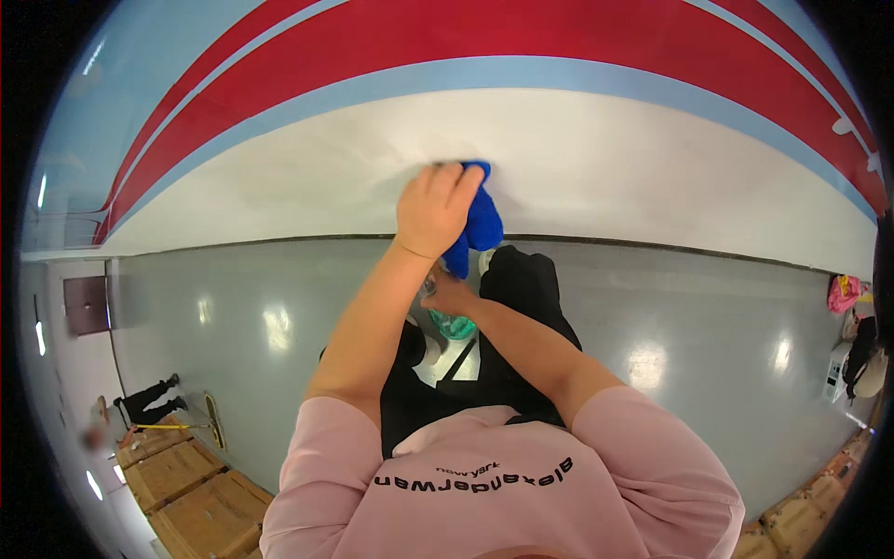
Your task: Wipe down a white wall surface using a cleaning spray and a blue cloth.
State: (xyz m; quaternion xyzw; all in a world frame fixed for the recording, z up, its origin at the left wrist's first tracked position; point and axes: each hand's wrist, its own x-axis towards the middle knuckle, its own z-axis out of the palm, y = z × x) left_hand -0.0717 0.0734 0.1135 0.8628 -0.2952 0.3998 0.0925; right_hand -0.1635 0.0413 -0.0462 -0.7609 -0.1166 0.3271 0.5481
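My left hand presses a blue cloth against the white lower band of the painted wall. Its fingers are closed over the cloth, which hangs down to the right of the hand. Just below, my right hand is partly hidden behind my left forearm and the cloth. Its fingers seem curled by a small clear, shiny piece, whose kind I cannot make out. A translucent green thing shows beneath the right hand, between my legs.
Red and light blue stripes run above the white band. Grey glossy floor meets the wall's foot. Brown boxes stand at the lower left, near another person with a yellow-handled mop. At the far right lies a pink bag.
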